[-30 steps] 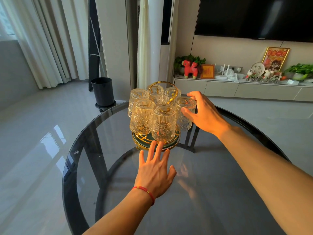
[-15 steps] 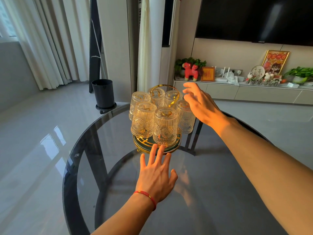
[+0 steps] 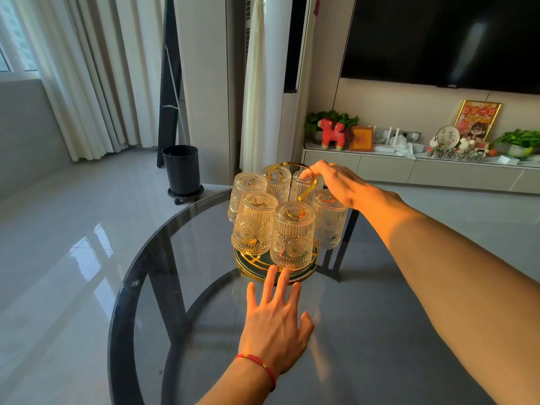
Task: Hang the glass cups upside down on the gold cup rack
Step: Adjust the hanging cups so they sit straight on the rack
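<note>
Grip: left hand (image 3: pixel 273 325) is flat and spread on the glass, holding nothing. The right hand (image 3: pixel 336 182) is curled over the top loop of the rack; can't really tell if the fingers are pinching it or just resting there.
Left wrist: thin red string bracelet (image 3: pixel 258 364), forearm coming in from the bottom edge.
Left fingertips: reaching right up to the rack's round base, touching or as good as.
Table: round dark glass table (image 3: pixel 187 287), black frame showing through it.
Rack: gold cup rack (image 3: pixel 304 266) sits toward the far side of the table, green-and-gold base, gold loop handle up top.
Cups: six ribbed glass cups (image 3: pixel 293 233) all hang upside down around it, packed close together.
Right arm: comes in long from the right, hand above the back cups.
Floor behind: black bin (image 3: pixel 181 166) on a little wheeled stand, pale curtains (image 3: pixel 87 77) beyond.
Far wall: low cabinet (image 3: pixel 438 171) with a red toy horse (image 3: pixel 331 134), plants and frames, big dark TV (image 3: pixel 447 39) above.
</note>
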`<action>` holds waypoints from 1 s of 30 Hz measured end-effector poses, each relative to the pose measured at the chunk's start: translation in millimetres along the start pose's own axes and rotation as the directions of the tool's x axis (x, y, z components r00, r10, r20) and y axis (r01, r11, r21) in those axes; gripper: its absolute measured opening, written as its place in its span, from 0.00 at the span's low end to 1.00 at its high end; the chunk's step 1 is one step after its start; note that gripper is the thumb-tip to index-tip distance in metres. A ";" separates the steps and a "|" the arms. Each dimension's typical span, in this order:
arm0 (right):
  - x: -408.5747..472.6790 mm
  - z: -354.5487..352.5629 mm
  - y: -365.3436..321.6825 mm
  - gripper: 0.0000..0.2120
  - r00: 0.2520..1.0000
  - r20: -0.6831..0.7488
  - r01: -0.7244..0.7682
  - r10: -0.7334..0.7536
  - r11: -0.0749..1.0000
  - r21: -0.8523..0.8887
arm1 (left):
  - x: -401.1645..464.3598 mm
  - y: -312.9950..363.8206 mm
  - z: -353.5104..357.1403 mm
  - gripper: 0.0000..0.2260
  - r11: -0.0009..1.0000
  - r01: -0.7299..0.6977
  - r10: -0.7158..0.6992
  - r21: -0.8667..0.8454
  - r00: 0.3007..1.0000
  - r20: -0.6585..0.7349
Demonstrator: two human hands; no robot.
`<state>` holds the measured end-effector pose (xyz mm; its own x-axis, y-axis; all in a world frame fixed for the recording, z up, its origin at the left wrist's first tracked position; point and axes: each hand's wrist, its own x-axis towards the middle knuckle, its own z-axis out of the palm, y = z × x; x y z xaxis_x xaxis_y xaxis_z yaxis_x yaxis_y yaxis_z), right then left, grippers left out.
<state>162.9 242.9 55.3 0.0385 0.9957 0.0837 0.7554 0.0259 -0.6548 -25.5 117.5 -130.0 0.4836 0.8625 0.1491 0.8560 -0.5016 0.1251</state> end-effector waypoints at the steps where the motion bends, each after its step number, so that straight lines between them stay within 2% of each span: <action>1: 1.9 -0.5 0.6 0.30 1.000 -0.007 -0.005 0.005 1.000 0.009 | 0.5 0.1 -0.1 0.31 1.000 0.001 -0.001 -0.001 1.000 -0.001; 6: 10.8 1.3 7.5 0.25 0.999 -0.041 -0.001 0.001 1.000 0.009 | -0.4 0.5 -0.9 0.32 1.000 0.000 0.000 -0.014 1.000 -0.030; 18: 12.4 1.0 9.3 0.27 0.997 -0.075 0.020 -0.031 0.991 -0.135 | -0.9 1.0 -1.8 0.30 1.000 0.001 -0.002 -0.020 1.000 -0.018; 30: 13.0 -4.3 4.9 0.29 0.994 -0.086 0.053 -0.063 0.992 -0.113 | -0.8 0.8 -1.2 0.30 0.999 0.001 -0.003 -0.033 0.999 -0.041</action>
<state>169.9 255.6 56.4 0.0465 0.9809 0.1891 0.8255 0.0688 -0.5602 -25.4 116.3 -128.9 0.4734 0.8604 0.1887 0.8501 -0.5024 0.1578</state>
